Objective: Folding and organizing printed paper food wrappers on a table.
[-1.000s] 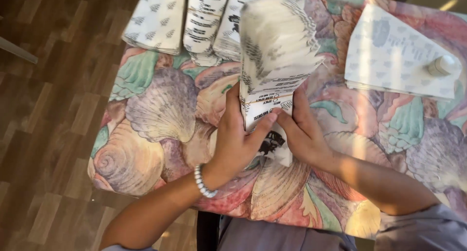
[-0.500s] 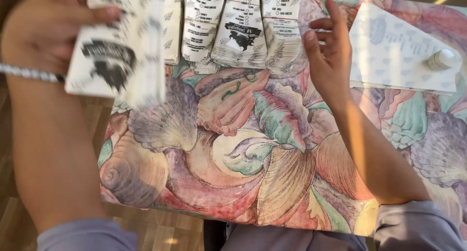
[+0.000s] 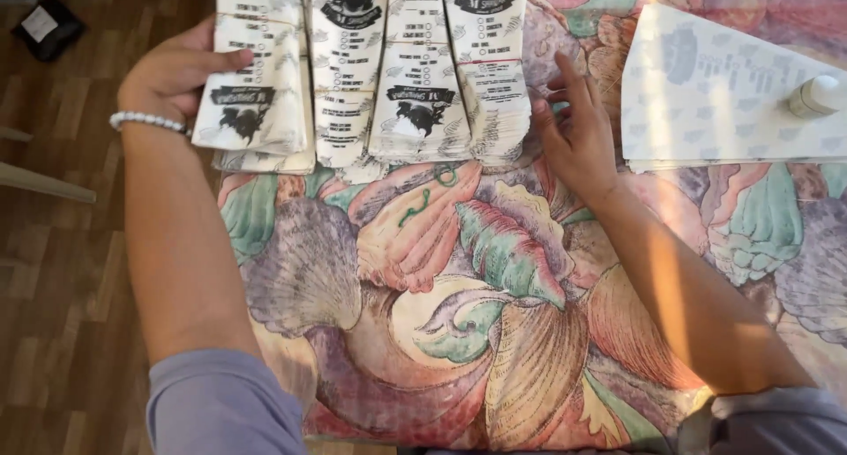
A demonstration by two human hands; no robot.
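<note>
Your left hand (image 3: pixel 172 71) grasps a stack of white printed paper bags (image 3: pixel 251 76), thumb on top and fingers hidden beneath, at the left end of a row of similar bag stacks (image 3: pixel 415 76) on the shell-patterned tablecloth (image 3: pixel 441 287). The stack appears to be at the point of being laid onto the pile below it; squaring it with its neighbours would be the fitting adjustment. Your right hand (image 3: pixel 578 133) is open and holds nothing, its fingers just beside the rightmost stack. A flat pile of pale printed sheets (image 3: pixel 706 93) with a small white bottle (image 3: pixel 813 95) lies well apart, to the right.
</note>
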